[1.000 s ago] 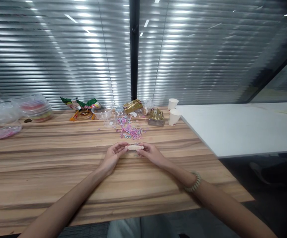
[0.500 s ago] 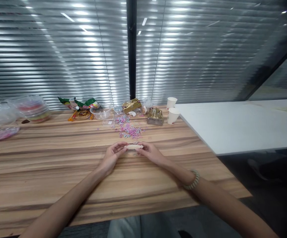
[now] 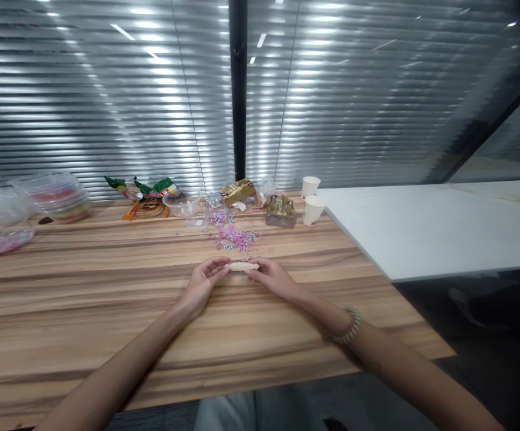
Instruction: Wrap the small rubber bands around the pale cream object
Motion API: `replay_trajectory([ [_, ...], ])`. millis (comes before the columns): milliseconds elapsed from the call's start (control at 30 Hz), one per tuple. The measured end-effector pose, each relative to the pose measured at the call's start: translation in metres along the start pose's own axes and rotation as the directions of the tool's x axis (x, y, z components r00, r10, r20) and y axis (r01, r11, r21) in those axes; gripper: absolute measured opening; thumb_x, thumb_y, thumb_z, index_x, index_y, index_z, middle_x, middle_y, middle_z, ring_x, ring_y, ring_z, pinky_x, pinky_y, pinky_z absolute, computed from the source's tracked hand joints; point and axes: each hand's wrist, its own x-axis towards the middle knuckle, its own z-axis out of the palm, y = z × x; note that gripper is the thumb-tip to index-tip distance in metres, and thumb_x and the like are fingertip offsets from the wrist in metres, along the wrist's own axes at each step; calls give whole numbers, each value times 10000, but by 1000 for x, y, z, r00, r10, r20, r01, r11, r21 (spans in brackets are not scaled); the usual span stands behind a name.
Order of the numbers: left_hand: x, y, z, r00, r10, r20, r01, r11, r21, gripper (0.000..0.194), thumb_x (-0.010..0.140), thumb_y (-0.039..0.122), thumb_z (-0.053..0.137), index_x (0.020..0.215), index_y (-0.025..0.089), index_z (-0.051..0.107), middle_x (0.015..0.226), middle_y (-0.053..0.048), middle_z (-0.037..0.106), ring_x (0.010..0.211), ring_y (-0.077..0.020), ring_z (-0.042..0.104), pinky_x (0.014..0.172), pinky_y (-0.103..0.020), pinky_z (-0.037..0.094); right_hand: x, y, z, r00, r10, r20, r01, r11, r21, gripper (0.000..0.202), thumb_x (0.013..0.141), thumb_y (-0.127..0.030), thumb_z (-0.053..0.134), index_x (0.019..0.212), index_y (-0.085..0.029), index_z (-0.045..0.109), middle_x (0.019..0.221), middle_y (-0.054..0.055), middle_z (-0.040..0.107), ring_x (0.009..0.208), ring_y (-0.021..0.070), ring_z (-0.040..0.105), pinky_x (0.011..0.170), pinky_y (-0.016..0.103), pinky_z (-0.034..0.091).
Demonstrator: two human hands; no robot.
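Change: hardly anything has moved since the earlier frames; both hands hold the same pale piece at the same spot, and the view has only drifted slightly.
Left hand [image 3: 203,281]: rests on the wooden worktop [image 3: 84,311], fingers curled, thumb and fingertips pinched on the left end of the small pale stick-shaped piece [image 3: 242,266].
Right hand [image 3: 272,278]: also resting on the worktop, its grip closed on the right end of the same piece; a beaded bracelet [image 3: 348,326] sits on that wrist.
Grip: both are narrow pinches, clenched around the piece, with no gap to be seen between fingers and piece.
Pale piece: lies level between the two hands, just above the worktop; whether it touches the wood cannot be told, nor what it is made of.
Loose bits: a scatter of small pink and purple pieces [image 3: 235,238] lies at 12 o'clock from the hands, near but apart from them.
Beyond the scatter: a clear plastic bowl [image 3: 183,205] at 11 o'clock, green snack packets [image 3: 145,188] further to 10 o'clock, gold wrappers [image 3: 237,191] at 12 o'clock.
Cups: two white paper cups [image 3: 313,209] at 1 o'clock, by the edge of a white table [image 3: 431,230].
Far left: stacked clear containers [image 3: 60,196] at 10 o'clock, well apart from the hands.
Background: closed blinds [image 3: 107,102] behind the worktop.
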Motion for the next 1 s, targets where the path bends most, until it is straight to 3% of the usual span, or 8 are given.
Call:
replay_trajectory([
  [633, -1, 0, 1, 1000, -14, 9, 14, 1000, 18, 312, 620, 280, 718, 889, 159, 617, 949, -60, 641, 934, -190, 570, 868, -303, 418, 0, -3, 0, 1000, 2, 7, -2, 1000, -8, 290, 785, -367, 546, 941, -124, 577, 807, 35, 587, 694, 127, 539, 639, 233, 420],
  [1000, -1, 3, 2, 1000, -6, -16, 6, 1000, 24, 338, 600, 317, 725, 878, 155, 622, 939, -70, 650, 919, -202, 579, 864, -319, 419, 0, 0, 0, 1000, 4, -14, -4, 1000, 21, 324, 788, -438, 532, 887, -131, 563, 712, 26, 582, 651, 127, 536, 617, 244, 430],
])
